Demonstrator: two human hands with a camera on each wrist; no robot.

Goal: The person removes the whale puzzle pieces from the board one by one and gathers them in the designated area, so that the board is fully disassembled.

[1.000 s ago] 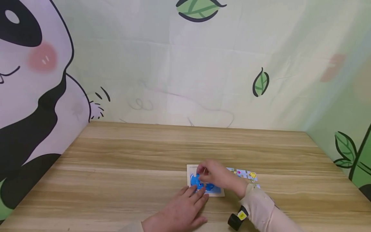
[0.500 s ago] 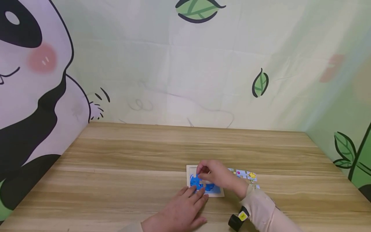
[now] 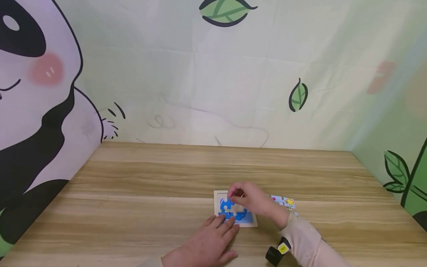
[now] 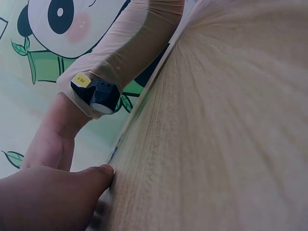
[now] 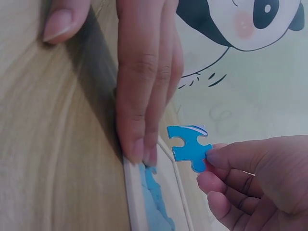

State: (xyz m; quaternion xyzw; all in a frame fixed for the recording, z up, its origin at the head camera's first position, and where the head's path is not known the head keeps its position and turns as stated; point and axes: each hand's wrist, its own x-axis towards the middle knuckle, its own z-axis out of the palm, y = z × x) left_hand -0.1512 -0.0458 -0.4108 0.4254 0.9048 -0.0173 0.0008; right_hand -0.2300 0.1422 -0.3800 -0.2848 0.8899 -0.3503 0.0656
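Note:
A blue jigsaw piece (image 5: 192, 147) with a white and purple stripe is pinched between the thumb and fingers of my right hand (image 3: 251, 198). It is held up over a square puzzle tray (image 3: 215, 202) with a pale raised rim. Along the tray's near side lie blue puzzle pieces (image 3: 247, 218), while bare board shows farther back, partly behind the right hand. My left hand (image 3: 211, 237) lies flat with fingers extended, its fingertips on the tray's near edge. In the right wrist view, those left fingers (image 5: 137, 96) reach down onto the rim.
Several loose puzzle pieces (image 3: 289, 202) with a sun and light-blue background lie right of the tray, partly behind the right forearm. The wooden table (image 3: 150, 215) runs back to a wall with a panda (image 3: 63, 107) and leaves printed on it. A black wrist camera (image 3: 275, 255) sits at the right wrist.
My right hand has risen slightly and shifted a little right with the jigsaw piece, which now shows apart from the blue pieces below. The left hand has stayed in place.

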